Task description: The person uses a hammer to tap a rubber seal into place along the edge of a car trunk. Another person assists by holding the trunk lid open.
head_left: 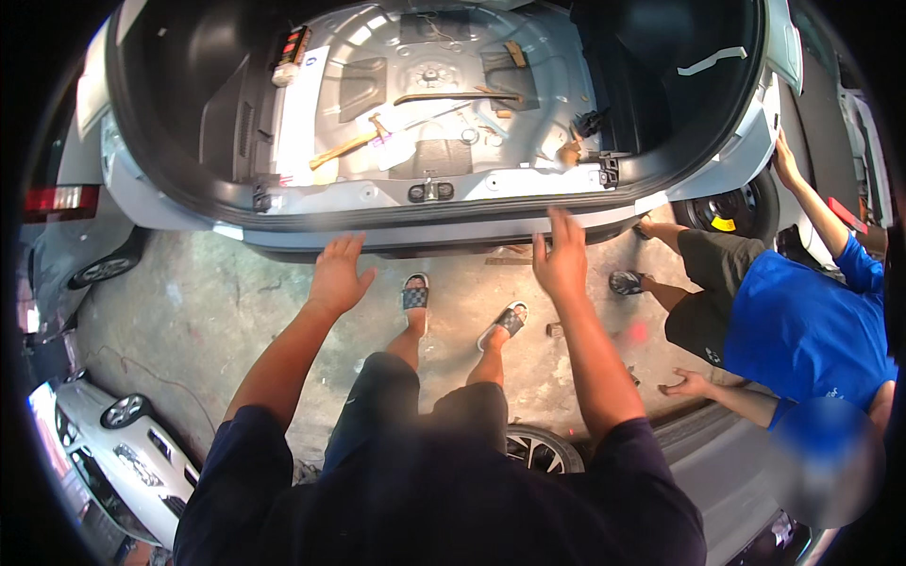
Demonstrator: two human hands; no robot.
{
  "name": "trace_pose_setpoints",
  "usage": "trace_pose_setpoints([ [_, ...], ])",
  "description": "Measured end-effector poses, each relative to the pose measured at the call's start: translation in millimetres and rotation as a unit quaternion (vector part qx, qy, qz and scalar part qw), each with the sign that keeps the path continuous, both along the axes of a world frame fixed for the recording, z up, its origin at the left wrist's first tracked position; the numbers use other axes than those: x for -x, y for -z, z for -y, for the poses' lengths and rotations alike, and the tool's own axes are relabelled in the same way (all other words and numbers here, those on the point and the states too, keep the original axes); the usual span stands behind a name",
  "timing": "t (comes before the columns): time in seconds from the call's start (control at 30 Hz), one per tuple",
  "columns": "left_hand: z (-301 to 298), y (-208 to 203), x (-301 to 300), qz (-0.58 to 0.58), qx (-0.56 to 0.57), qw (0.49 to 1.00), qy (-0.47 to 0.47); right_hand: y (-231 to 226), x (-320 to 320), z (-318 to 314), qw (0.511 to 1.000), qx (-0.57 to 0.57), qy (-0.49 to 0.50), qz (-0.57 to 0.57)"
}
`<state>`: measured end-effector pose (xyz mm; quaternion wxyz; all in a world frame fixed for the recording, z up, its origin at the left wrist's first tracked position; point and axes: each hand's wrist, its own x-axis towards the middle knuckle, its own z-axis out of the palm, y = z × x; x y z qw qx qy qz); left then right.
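Observation:
My left hand point(341, 274) is at the rear edge of a car's open trunk, fingers stretched out and holding nothing. To its right, my right hand point(563, 257) also has its fingers extended, their tips over the pale bumper point(472, 232). Whether either hand actually touches the bumper I cannot tell. Beyond them lies the bare metal trunk floor point(363, 104). On it are a hammer point(344, 149) with a wooden handle, a long dark bar point(458, 97) and several small loose parts.
At the right, a person in a blue shirt point(802, 321) stands with one hand point(785, 162) on the car's side. A small spare wheel point(746, 212) is beside them. Another wheel point(543, 451) lies behind me. Other cars point(123, 453) stand at the left.

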<state>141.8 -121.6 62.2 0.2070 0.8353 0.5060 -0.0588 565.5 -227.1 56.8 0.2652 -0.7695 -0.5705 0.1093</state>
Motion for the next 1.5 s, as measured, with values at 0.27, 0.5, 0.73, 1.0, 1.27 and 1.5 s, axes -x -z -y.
trace_pose_setpoints([
  [0.27, -105.7, 73.6, -89.1, 0.071, -0.187, 0.973, -0.114, -38.7, -14.2, -214.7, 0.949, -0.301, 0.014, 0.094],
  [0.5, -106.3, 88.1, -113.7, -0.029, -0.088, 0.99, -0.102, 96.1, -30.2, -158.2, 0.991, -0.035, -0.031, 0.129],
  [0.73, -113.3, 83.6, -116.9, 0.005, -0.105, 0.987, -0.125, 58.2, -12.3, -80.2, 0.982, 0.078, -0.149, 0.082],
  [1.0, -113.2, 92.3, -108.5, 0.071, -0.168, 0.98, -0.086, 76.6, 4.8, -26.8, 0.989, -0.005, -0.087, 0.123],
  [1.27, -110.1, 97.3, -110.2, 0.057, -0.144, 0.984, -0.093, 79.7, -4.2, -14.5, 0.991, 0.038, -0.098, 0.083],
  [1.5, -113.3, 94.5, -122.7, 0.013, -0.141, 0.985, -0.099, 39.2, -26.3, -89.0, 0.986, 0.143, -0.079, 0.023],
])
